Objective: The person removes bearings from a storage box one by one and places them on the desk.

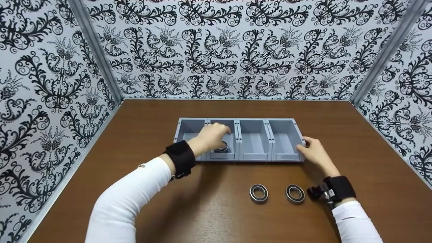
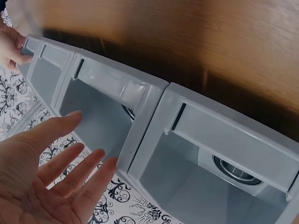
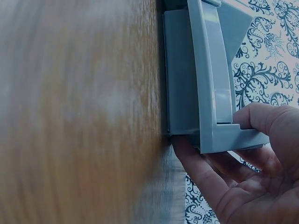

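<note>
A row of grey bins (image 1: pixel 255 157) stands side by side on the table. My left hand (image 1: pixel 211 135) hovers over the second bin from the left, its fingers apart and holding nothing in the left wrist view. In that bin lies a ball bearing (image 1: pixel 222 150), partly hidden by the hand. Another bearing (image 2: pixel 237 173) sits in the leftmost bin, seen in the left wrist view. At the far right end, my right hand (image 1: pixel 315 152) grips the side wall of the rightmost bin (image 3: pixel 210 93), thumb inside the rim and fingers against the outside.
Two more bearings, one on the left (image 1: pixel 259 199) and one on the right (image 1: pixel 295 200), lie flat on the brown table (image 1: pixel 216 209) in front of the bins. Patterned panels (image 1: pixel 236 50) enclose the table at the back and both sides.
</note>
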The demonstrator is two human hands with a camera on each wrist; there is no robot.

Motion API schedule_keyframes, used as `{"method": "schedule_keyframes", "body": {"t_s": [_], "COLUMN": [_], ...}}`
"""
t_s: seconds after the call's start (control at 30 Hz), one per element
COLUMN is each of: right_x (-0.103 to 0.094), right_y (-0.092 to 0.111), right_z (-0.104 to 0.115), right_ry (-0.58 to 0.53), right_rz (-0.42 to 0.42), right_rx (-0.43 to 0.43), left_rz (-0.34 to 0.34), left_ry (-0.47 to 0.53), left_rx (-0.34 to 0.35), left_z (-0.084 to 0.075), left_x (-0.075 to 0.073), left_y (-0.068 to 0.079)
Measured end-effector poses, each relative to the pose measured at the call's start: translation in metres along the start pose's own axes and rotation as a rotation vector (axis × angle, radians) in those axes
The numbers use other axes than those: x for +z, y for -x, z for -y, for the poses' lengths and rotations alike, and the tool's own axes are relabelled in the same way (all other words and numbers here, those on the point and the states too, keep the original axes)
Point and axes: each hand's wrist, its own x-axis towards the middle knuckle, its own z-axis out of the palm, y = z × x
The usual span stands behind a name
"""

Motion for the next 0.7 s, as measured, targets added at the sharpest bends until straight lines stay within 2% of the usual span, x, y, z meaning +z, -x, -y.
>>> {"method": "schedule_keyframes", "body": {"t_s": [0.27,0.5,0.7], "right_x": [0.001,-0.001,-0.001], "right_y": [-0.001,0.001,0.001], "right_z": [-0.002,-0.001,0.000], "right_ry": [-0.001,-0.013,-0.010], "right_rz": [-0.004,0.012,0.010], "right_rx": [-0.005,0.012,0.016], "left_rz": [0.019,0.065,0.068], "left_ry": [-0.005,-0.024,-0.050], "left_rx": [0.005,-0.037,-0.052], "left_z": [-0.002,-0.007,-0.010], "left_x": [0.007,0.010,0.017], "left_y": [-0.002,-0.007,-0.013]}}
